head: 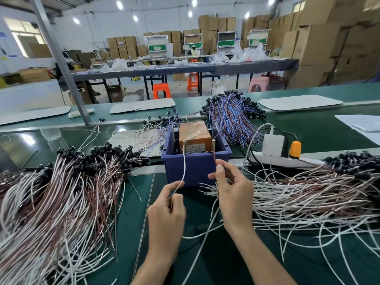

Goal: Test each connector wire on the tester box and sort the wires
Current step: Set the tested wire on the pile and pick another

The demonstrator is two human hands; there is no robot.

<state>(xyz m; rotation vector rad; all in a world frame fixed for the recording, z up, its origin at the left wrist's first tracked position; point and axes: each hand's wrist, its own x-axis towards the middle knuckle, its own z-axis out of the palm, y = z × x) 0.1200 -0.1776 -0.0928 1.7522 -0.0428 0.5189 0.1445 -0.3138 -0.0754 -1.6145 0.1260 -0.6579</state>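
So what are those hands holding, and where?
Left hand pinches the white wire partway down its length; right hand pinches the brown wire near its upper end.

Factory floor, wire-harness test line. Evidence: a long green-matted desk [308, 132] piled with wire bundles [61, 192], a tester box [194, 132] in a blue bin [195, 167], and a power strip [267, 158]. Behind it: second long desk [205, 68] with plastic bags [246, 52], orange stools [161, 90], rack workstations [158, 46]. Cartons [320, 44] stacked high along back and right walls. Bare ceiling lamps [119, 5], steel post [61, 62].
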